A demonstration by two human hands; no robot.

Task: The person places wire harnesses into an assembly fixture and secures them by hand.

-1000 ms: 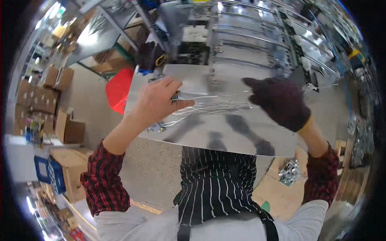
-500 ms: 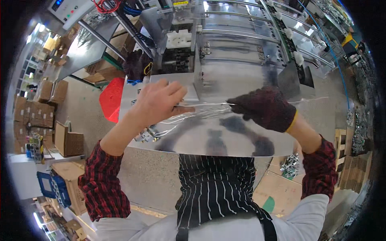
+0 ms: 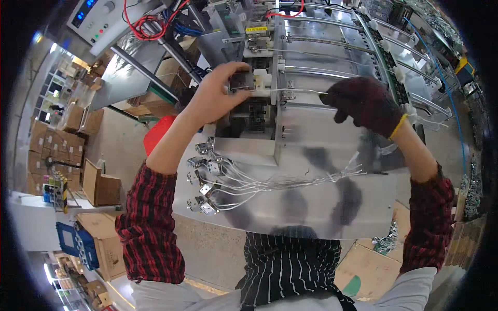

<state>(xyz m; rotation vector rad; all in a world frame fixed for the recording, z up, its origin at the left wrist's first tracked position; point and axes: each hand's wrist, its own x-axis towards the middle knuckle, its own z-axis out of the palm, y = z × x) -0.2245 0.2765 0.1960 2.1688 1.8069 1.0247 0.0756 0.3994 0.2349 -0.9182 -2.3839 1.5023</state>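
Workshop background in head view, far left of the white block (image 3: 263,79): stacked cardboard boxes (image 3: 57,147). Nearer, lower left of the white block: red bin (image 3: 157,136). Upper left: control box (image 3: 101,20) and coiled red cable (image 3: 150,35). Right of the white block: metal rails (image 3: 314,71), extending sideways. Below, on the wearer's side: sheet-metal bench (image 3: 363,223), carrying a pile of wired metal parts (image 3: 206,187), heads to the left, loose wires (image 3: 290,182) trailing right.

Governing relation: metal part (image 3: 242,80) immediately left of the white block, white wire (image 3: 306,90) leading out on the opposite side, long axis nearly level and sideways. Nearer to the white block: bare left hand (image 3: 215,93), index finger above the metal part and thumb below, parted by about its width and apparently closed on it. Farther off, to the right: gloved right hand (image 3: 365,103), fingertips pinched together on the white wire. Seating of metal part against white block: cannot tell. Joint between metal part and white wire: hidden.
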